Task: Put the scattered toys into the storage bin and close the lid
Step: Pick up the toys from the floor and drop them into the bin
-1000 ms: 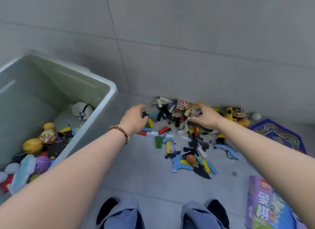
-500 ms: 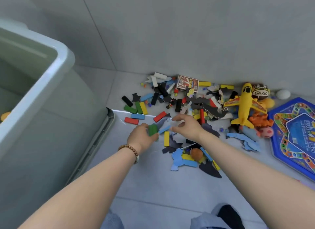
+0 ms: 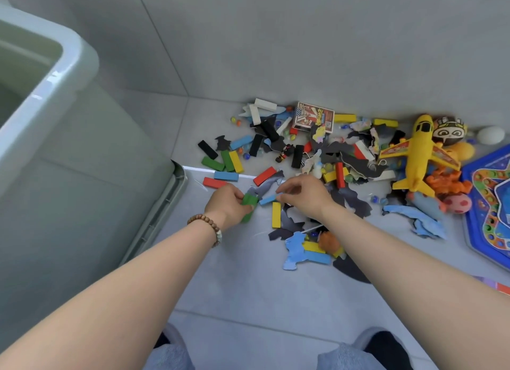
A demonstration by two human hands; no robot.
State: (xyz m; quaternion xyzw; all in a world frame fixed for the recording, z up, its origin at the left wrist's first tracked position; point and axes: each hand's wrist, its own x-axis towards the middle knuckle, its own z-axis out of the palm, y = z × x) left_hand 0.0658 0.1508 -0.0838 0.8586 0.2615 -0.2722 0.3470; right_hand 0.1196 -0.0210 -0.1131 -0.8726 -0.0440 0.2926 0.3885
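Note:
Coloured wooden blocks, dark puzzle pieces and marbles lie scattered over the grey floor by the wall. My left hand [image 3: 229,204] grips green blocks [image 3: 249,200] just above the floor. Close beside it, my right hand [image 3: 303,196] pinches one end of a blue block [image 3: 268,199] with thumb and forefinger. A yellow block [image 3: 276,214] lies right below that. The pale green storage bin [image 3: 55,99] stands open at the left, its inside mostly out of view. Under the bin's base, the lid's rim [image 3: 165,204] sticks out.
A yellow toy plane [image 3: 416,154], a round face ball [image 3: 448,131], a white egg [image 3: 491,134] and orange toys sit at the right. A blue game board [image 3: 491,204] lies at the far right. A small picture box [image 3: 313,117] leans by the wall. My knees show at the bottom.
The view swung from the bin down to the pile. Both hands came back from the far blocks to the near ones; the left took up green blocks, the right closed on a blue block.

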